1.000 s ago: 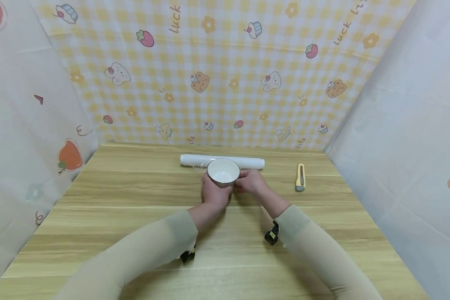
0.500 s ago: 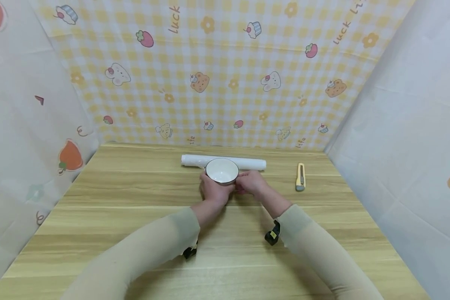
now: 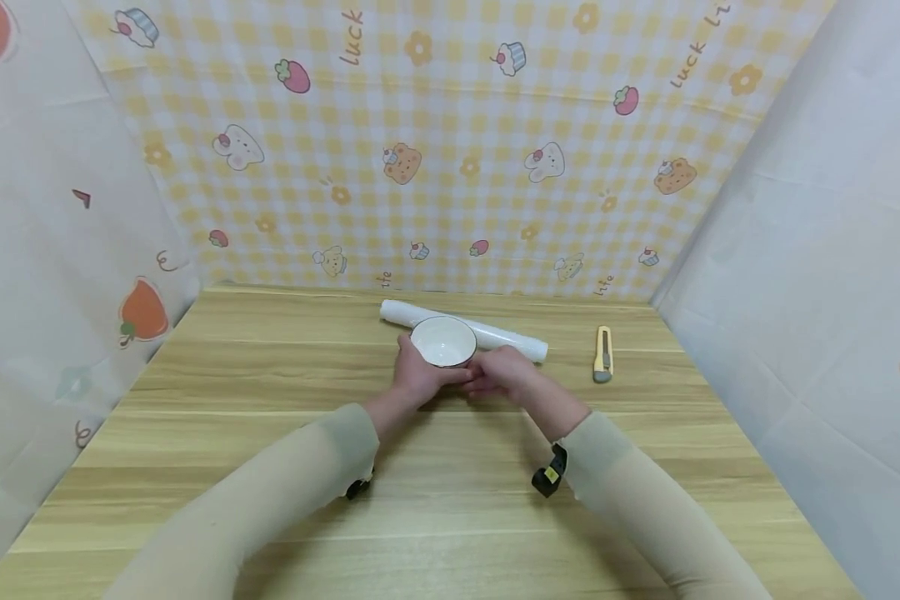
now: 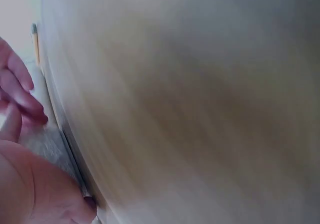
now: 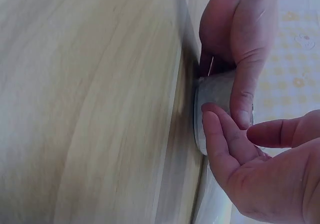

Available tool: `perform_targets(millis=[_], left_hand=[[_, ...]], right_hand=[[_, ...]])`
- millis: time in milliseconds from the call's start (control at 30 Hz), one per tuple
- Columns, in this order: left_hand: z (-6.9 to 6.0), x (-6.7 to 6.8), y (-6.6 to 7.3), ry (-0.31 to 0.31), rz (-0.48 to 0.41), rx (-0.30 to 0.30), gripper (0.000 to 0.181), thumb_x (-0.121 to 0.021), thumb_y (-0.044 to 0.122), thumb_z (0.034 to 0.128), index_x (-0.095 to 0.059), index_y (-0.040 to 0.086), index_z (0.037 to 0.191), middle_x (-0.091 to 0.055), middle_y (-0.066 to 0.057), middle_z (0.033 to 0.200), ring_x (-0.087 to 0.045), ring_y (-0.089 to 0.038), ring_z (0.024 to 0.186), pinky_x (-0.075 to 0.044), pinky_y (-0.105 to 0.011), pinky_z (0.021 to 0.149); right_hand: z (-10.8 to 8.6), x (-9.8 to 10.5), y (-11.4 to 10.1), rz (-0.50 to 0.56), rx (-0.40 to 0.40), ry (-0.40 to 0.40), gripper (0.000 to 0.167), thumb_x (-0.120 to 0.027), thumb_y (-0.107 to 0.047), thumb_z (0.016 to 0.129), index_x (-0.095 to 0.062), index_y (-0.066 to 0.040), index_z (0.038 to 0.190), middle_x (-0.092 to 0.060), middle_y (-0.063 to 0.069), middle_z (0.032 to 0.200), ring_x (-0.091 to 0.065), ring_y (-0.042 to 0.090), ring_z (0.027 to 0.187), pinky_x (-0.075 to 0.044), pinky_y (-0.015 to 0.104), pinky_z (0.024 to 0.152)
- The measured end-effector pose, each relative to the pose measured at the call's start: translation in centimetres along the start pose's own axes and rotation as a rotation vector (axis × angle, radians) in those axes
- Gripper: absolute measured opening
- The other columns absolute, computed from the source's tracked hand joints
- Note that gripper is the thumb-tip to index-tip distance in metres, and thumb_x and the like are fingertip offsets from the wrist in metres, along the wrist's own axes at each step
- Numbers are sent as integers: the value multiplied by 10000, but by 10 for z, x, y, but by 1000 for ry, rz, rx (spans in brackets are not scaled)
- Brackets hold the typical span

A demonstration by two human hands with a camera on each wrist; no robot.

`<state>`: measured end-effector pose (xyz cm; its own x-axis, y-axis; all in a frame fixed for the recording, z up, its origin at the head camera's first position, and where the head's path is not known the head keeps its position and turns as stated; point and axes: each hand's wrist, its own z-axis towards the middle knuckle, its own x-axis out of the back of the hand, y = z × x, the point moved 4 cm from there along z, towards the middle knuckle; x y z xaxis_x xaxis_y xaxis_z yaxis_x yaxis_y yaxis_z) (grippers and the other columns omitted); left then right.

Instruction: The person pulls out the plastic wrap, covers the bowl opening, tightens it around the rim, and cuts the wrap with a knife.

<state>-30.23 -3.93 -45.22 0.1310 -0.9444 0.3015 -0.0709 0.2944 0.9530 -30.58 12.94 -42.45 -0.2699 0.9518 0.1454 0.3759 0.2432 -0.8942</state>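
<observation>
A white bowl [image 3: 442, 343] with a dark rim stands upright on the wooden table. My left hand [image 3: 417, 373] holds it from the left and front, with the thumb lying along its near side. Straight fingers of my right hand [image 5: 270, 174] touch the bowl's side [image 5: 217, 94], close to the left thumb, and the right thumb stands apart from them. Wrinkled clear film [image 4: 52, 146] shows on the bowl's side in the left wrist view. Behind the bowl lies a white roll of plastic wrap [image 3: 513, 341], partly hidden by it.
A yellow utility knife [image 3: 603, 354] lies on the table [image 3: 285, 350] to the right of the roll. Patterned cloth [image 3: 450, 125] hangs behind the table, and pale sheets [image 3: 825, 233] enclose both sides.
The roll has swung aslant, its right end moving nearer and rightward. The left hand has shifted slightly left around the bowl, and the right fingers have come closer to the left thumb.
</observation>
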Motion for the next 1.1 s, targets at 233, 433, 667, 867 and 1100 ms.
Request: perform_targets(millis=[233,433,667,867,1100], left_hand=[[20,12,-8,-182,44,-77,1257,-1086,231,660,-263,-1,1581,-499,-257,1564,-519,-402,1477,-379,-499,1299],[36,25,-8,-301,149,-141,1211,-1065,294,693,-297,-30,1571,-491,-248,1511,-544,-396,1386,-403,-518,1265],[42,34,-7,-384,162,-125,1228,-1065,279,702,-260,-14,1582,-468,-242,1516,-538,-390,1378,-371,-522,1293],[45,39,-7,-416,157,-129,1168,-1052,198,717,-276,-5,1566,-517,-240,1542,-528,-399,1440,-328,-527,1326],[52,49,-3,-465,216,-201,1108,-1037,176,732,-354,-45,1576,-514,-252,1540,-530,-400,1414,-347,-540,1309]], right_hand=[[-4,-12,4,71,-30,-45,233,-513,-61,1025,-717,0,1120,-817,188,1175,-824,240,976,-676,421,923],[-5,-17,0,45,-53,-123,271,-509,-126,1057,-714,15,1165,-796,260,1222,-823,241,963,-657,448,978],[-2,17,-34,-560,132,95,359,-543,-191,1055,-776,28,1216,-819,126,1018,-688,140,716,-608,299,695],[19,41,-31,-935,144,276,468,-531,-380,1148,-677,-35,1428,-704,187,1439,-685,352,1240,-574,490,1058],[25,39,-16,-1000,125,220,546,-573,-492,1124,-770,10,1210,-784,166,1159,-710,267,962,-599,414,886]])
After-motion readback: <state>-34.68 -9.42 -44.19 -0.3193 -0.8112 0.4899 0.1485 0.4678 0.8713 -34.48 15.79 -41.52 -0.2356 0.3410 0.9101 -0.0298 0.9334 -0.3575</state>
